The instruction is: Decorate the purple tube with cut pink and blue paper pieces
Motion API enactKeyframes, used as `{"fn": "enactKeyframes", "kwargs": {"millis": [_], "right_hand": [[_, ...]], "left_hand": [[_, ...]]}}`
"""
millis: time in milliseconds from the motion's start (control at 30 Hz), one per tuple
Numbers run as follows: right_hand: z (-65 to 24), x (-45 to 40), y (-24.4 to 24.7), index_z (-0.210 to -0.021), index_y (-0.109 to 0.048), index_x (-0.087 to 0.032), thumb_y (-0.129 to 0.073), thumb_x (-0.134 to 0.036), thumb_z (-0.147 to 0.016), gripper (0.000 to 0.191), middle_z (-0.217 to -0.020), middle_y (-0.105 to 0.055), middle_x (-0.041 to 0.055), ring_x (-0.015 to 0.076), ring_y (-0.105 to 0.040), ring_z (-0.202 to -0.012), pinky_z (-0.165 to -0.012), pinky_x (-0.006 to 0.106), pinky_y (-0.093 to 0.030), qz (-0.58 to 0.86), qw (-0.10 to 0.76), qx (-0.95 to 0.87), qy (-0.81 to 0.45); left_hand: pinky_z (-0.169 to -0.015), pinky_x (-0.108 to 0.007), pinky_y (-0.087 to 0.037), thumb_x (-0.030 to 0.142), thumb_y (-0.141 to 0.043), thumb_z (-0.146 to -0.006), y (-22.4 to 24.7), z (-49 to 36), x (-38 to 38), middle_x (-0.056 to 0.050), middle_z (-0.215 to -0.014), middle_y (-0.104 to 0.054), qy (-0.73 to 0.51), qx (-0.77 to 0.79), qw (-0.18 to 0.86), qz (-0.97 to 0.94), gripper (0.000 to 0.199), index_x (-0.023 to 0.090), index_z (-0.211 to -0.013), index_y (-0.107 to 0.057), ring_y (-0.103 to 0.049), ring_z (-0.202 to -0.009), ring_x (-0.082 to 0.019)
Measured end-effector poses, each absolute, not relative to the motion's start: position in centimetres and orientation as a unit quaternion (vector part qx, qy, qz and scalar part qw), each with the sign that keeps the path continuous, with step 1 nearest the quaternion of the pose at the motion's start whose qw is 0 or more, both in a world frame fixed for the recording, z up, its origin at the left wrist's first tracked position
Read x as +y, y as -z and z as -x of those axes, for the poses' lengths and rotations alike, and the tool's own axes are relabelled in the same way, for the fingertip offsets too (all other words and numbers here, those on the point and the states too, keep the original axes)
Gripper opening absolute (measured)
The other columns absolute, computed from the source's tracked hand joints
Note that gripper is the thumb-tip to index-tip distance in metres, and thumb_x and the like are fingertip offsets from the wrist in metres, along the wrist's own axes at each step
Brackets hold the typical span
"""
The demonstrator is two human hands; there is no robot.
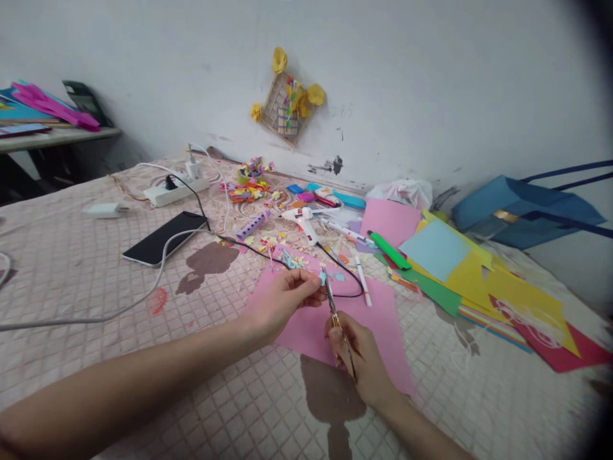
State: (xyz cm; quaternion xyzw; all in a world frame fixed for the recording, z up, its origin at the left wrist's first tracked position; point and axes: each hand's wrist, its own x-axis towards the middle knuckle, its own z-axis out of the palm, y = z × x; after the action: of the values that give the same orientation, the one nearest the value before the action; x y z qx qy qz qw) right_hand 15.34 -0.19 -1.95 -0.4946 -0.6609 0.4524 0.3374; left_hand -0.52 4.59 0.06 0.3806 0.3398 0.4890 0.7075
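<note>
My left hand (299, 291) pinches a small piece of light blue paper (322, 278) between thumb and fingertips. In my right hand (357, 351) is a pair of scissors (334, 313), with the blades pointing away from me and their tips beside the blue piece. Whether the blades touch it I cannot tell. Both hands are over a pink paper sheet (383, 342) on the table. Light blue scraps (290, 259) lie just past my left hand. A white glue gun (304, 223) rests farther back, its black cord looping near the scissors.
A tablet (165, 239), a power strip (177, 188) and a purple tube (253, 225) are at left. A bowl of paper pieces (251, 171) stands behind. Rightward are a green marker (389, 250), coloured paper sheets (479, 281) and a blue bag (522, 211). Cords cross the table.
</note>
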Motion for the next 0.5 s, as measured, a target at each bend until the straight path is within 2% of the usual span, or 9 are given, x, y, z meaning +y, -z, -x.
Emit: {"fn": "enactKeyframes", "kwargs": {"millis": [500], "right_hand": [[-15.45,-0.17,1.88,-0.070,-0.043,-0.019,-0.039,-0.055,-0.083,0.038,-0.056,-0.038,-0.0045,0.0102,-0.037,-0.049,-0.045,0.023,-0.030,0.501,0.335,-0.658,-0.451]], "left_hand": [[-0.070,-0.027,-0.045,0.031,-0.062,-0.075,0.01,0.53,4.54,-0.003,-0.072,-0.063,-0.487,0.339,0.704,-0.390,0.019,0.014,-0.075,-0.056,-0.058,-0.069,-0.011]]}}
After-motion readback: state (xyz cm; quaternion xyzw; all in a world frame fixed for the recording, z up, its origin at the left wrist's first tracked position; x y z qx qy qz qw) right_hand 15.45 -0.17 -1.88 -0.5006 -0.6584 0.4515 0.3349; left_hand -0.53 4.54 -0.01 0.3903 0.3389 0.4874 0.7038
